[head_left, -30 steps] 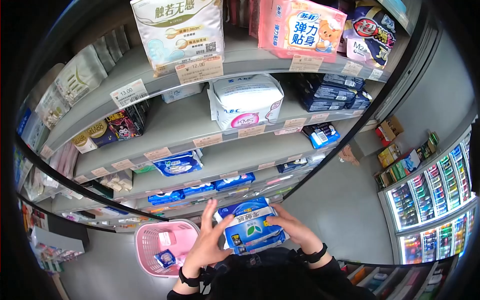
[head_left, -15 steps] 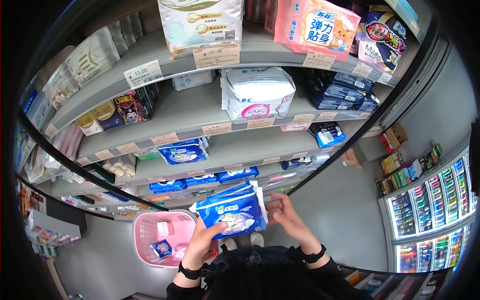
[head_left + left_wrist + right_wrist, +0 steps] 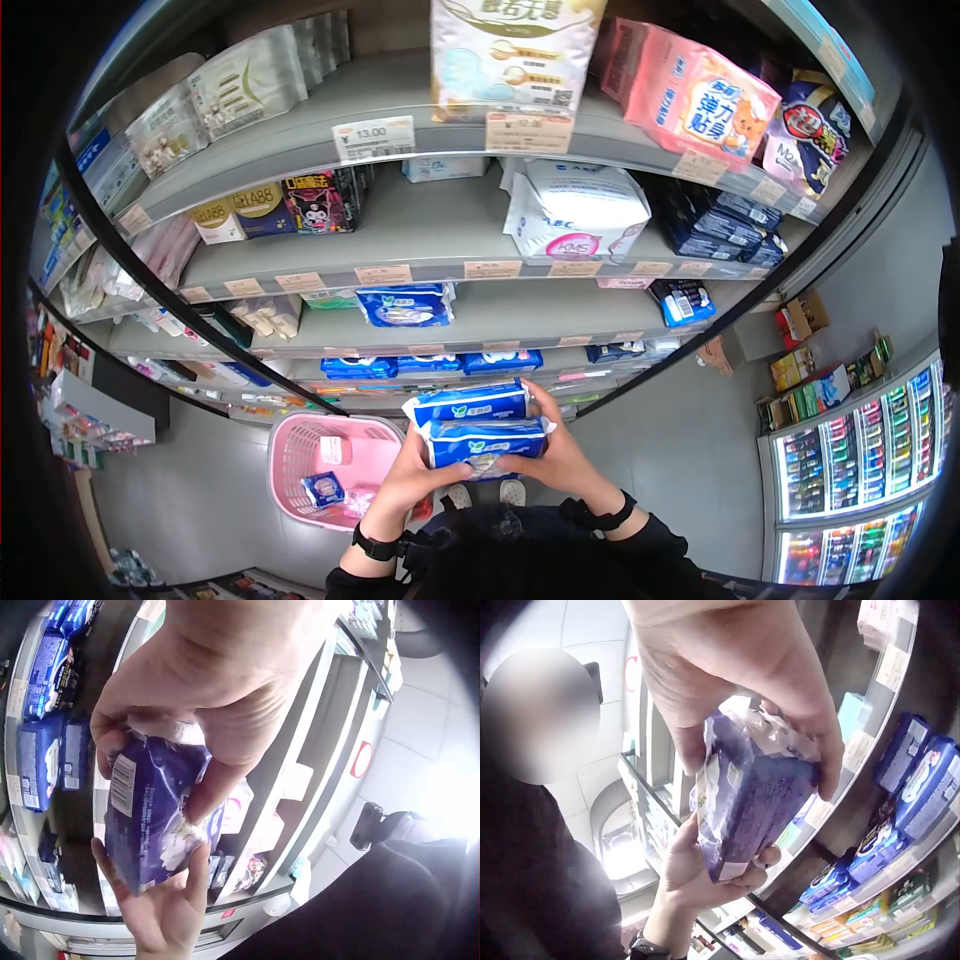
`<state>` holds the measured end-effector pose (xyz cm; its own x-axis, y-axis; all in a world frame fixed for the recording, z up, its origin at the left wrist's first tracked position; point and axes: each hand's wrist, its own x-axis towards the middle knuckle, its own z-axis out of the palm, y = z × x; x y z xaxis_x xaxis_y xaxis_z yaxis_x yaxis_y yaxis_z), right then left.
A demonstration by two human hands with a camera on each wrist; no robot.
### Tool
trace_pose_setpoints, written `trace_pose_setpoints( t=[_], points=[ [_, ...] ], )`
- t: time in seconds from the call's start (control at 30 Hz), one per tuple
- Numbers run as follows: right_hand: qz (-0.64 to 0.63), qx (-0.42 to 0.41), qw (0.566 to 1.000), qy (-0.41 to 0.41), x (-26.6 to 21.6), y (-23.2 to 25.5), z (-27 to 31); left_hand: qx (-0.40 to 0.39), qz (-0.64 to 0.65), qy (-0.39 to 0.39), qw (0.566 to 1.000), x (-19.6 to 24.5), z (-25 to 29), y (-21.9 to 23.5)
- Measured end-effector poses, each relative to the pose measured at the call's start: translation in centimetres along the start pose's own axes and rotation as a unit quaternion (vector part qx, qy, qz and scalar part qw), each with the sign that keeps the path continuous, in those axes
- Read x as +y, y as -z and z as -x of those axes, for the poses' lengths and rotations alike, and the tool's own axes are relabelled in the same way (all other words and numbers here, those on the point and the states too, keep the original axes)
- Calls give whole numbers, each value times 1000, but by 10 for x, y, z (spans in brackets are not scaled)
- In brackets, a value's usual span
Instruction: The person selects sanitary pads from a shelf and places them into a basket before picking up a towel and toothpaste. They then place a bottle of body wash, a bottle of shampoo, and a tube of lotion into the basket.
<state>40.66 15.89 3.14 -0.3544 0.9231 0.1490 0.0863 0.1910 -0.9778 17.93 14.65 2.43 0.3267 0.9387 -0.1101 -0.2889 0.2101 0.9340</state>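
Both hands hold a blue plastic-wrapped pack of sanitary pads low in front of the body, in the head view. It looks like a bundle with two printed sections. My left hand grips its left end, thumb across the near face. At the other end my right hand grips it, thumb on the near face and fingers round the far side. In the left wrist view a barcode shows on the pack's side. Crinkled clear wrap bulges under the right palm in the right wrist view.
On the floor at lower left stands a pink basket with a few small packs inside. Curved store shelves ahead hold similar blue packs and a white pack. Lit drink coolers stand at the right.
The pack has been turned over to other faces. The right hand held it first, then the left with the right hand loose; now both grip it. The shelves have shifted right in the head view.
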Motion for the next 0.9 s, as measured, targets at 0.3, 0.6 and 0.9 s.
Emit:
trace_pose_setpoints(
  t=[0.3, 0.6, 0.9],
  points=[
    [-154, 66, 980, -105, 14, -4, -9, 175, 137, 21, 975, -13, -10, 26],
    [-380, 229, 892, -82, 22, 47, -6, 203, 110, -6, 973, -3, -19, 49],
    [-280, 117, 948, -101, 21, -29, -67, 114, 47, 20, 992, -11, -36, 46]
  ],
)
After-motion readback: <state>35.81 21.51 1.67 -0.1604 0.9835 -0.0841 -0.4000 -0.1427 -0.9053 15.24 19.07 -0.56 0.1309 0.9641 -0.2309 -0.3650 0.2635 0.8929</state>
